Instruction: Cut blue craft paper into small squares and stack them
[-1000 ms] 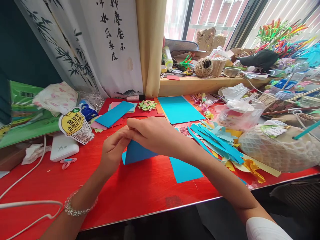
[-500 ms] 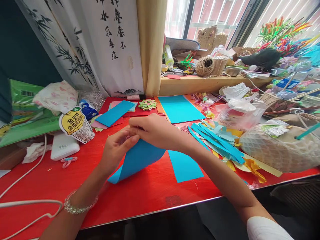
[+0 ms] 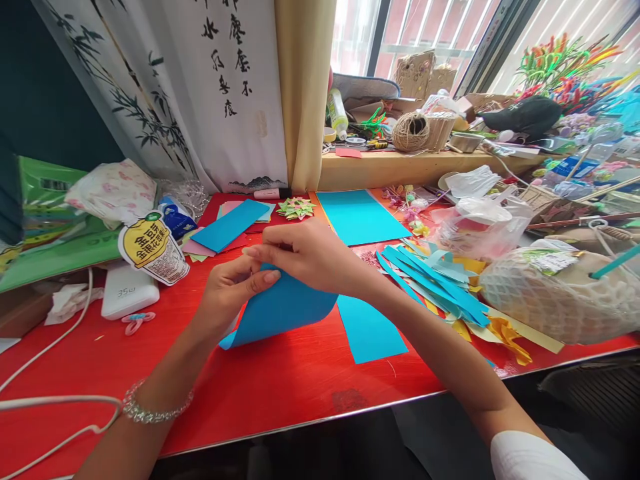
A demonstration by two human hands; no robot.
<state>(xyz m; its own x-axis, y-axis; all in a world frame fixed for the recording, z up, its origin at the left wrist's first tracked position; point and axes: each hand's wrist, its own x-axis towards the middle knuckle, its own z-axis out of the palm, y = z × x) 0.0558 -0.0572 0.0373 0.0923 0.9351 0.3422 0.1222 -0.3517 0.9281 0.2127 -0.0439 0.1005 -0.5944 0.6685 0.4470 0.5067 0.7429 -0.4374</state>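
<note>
A curled sheet of blue paper (image 3: pixel 280 308) is lifted off the red table (image 3: pixel 280 393) in front of me. My left hand (image 3: pixel 233 290) pinches its upper left corner, thumb on top. My right hand (image 3: pixel 305 253) pinches the same top edge from above, fingers closed on it. The sheet bends over on itself with its lower corner resting on the table. A second flat blue piece (image 3: pixel 367 330) lies just to the right under my right forearm.
A large blue sheet (image 3: pixel 360 217) and a smaller one (image 3: pixel 230 225) lie further back. Blue and yellow paper strips (image 3: pixel 440 280) pile up at right, next to plastic bags (image 3: pixel 480 223). A white power bank (image 3: pixel 127 290) and cables (image 3: pixel 55 403) sit at left. A cluttered sill with twine (image 3: pixel 410 132) runs behind.
The blue paper, folded flat a second ago, has opened into a curled sheet. Both hands have risen slightly and moved away from me, still pinching its top edge.
</note>
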